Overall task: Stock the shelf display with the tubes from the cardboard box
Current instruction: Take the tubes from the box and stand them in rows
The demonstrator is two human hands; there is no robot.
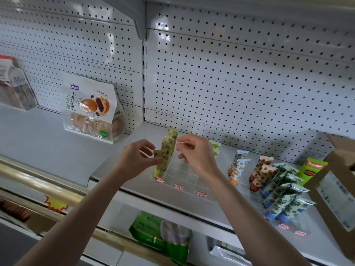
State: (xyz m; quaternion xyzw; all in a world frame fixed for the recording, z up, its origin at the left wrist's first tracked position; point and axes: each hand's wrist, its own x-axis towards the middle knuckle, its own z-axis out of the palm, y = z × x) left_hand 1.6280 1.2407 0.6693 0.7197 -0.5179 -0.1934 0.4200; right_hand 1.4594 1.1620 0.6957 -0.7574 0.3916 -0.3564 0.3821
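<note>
A clear display rack with small cells sits on the grey shelf. Its leftmost column holds several yellow flower-print tubes standing upright. My left hand pinches the top of the front yellow tube. My right hand hovers just right of the yellow tubes with fingers curled, touching or nearly touching them. Further right stand light green tubes, orange-print tubes, red-print tubes and several blue-print tubes. The cardboard box stands at the right edge.
A bag of buns leans on the pegboard wall at the left, with another packet further left. A green carton stands by the box. A green packet lies on the lower shelf.
</note>
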